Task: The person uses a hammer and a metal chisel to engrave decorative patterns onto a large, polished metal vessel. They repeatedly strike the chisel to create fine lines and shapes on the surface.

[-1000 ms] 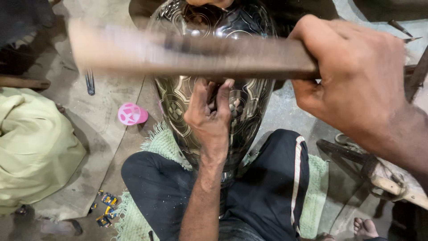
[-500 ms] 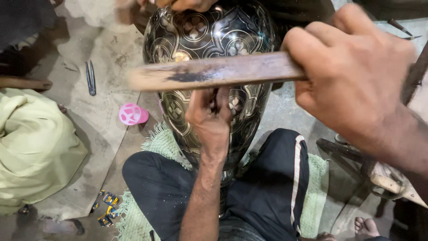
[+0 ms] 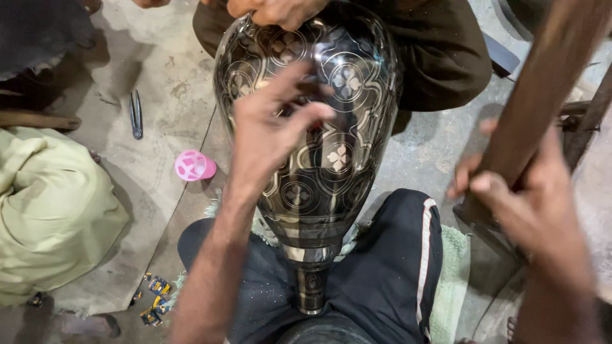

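A large black metal vase (image 3: 344, 159) with pale engraved flower patterns lies between my legs, its narrow neck (image 3: 311, 286) toward me. My left hand (image 3: 274, 127) rests on its upper side, fingers pinched together against the surface, seemingly around a small dark tool. My right hand (image 3: 535, 204) grips a brown wooden stick (image 3: 542, 83) that stands nearly upright at the right, clear of the vase. Another person's hand (image 3: 274, 9) holds the vase's far end at the top.
A pink plastic cap (image 3: 194, 165) and a metal tool (image 3: 136, 114) lie on the concrete floor to the left. A pale green cloth bundle (image 3: 51, 210) fills the left edge. A green mat (image 3: 452, 280) lies under my legs. Small wrappers (image 3: 153, 299) lie at lower left.
The wooden stick lay crosswise over the vase; it has now swung away to the right and stands upright. My left hand has shifted higher on the vase.
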